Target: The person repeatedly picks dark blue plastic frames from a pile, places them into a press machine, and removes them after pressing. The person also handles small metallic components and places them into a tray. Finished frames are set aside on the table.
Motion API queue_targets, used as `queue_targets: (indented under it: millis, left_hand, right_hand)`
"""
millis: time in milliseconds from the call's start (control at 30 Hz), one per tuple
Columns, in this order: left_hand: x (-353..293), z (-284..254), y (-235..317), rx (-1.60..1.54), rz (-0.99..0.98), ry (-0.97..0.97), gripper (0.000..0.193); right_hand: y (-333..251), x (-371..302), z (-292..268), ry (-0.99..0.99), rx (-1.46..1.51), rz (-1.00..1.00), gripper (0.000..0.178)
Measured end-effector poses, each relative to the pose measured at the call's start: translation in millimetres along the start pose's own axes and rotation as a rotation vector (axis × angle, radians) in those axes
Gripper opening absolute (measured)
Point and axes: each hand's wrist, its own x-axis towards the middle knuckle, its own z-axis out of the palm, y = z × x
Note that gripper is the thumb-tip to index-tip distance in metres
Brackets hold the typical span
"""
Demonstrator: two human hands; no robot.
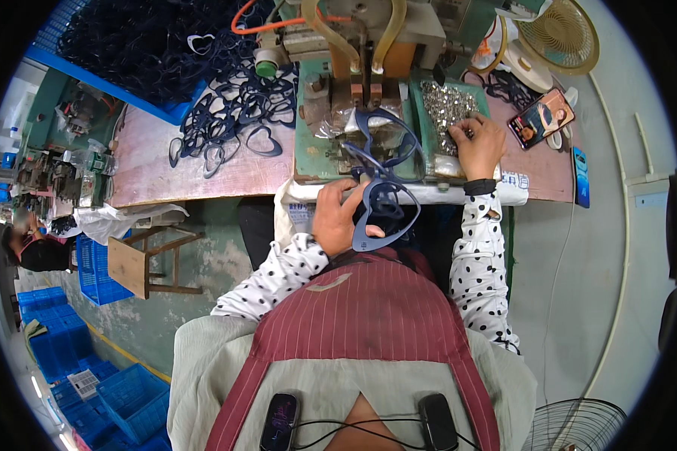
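Note:
My left hand [337,218] is closed on several dark blue plastic loop-shaped frames [390,197], bunched at the near edge of the machine. Another blue loop [408,146] reaches up from the bunch toward the two metal jaws [365,94] of the bench machine [316,146]. To the right, my right hand [480,146] bends over a green tray [431,139] of small shiny metal parts [445,105]. Its thumb and fingertips are pinched together at the parts, and what they hold is too small to make out.
A pile of blue loops [237,113] lies on the pink tabletop [147,161] at left, below a full blue crate [120,98]. A phone [541,119] and a fan [560,34] are at right. A wooden stool [132,267] and blue crates [135,402] stand at left; another person [37,248] sits far left.

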Motion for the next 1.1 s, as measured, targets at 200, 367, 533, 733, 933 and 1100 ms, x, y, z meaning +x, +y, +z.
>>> queue_targets:
  millis: [200, 367, 533, 733, 933, 1100]
  left_hand:
    - [-38.0, 17.0, -33.3, 0.243, 0.134, -0.084, 0.05]
    - [-68.1, -3.7, -57.0, 0.312, 0.094, -0.045, 0.037]
    - [-41.9, -20.0, -16.0, -0.104, -0.237, -0.17, 0.038]
    - [0.6, -38.4, 16.2, -0.665, -0.406, 0.114, 0.03]
    - [49.9, -38.0, 43.6, -0.802, -0.475, -0.143, 0.03]
    - [36.3, -59.6, 41.8, -1.407, -0.457, -0.189, 0.042]
  right_hand:
    - [0.2, 1.2, -1.1, -0.05, 0.047, -0.032, 0.015]
    - [-2.0, 0.6, 0.1, -0.051, 0.21, 0.061, 0.013]
    - [2.6, 0.0, 7.3, 0.046, 0.298, 0.089, 0.011]
    - [-9.3, 0.2, -2.3, 0.004, 0.348, 0.171, 0.011]
    - [-6.7, 1.0, -0.6, 0.06, 0.252, 0.057, 0.012]
    - [-6.8, -1.3, -2.8, 0.07, 0.223, 0.046, 0.011]
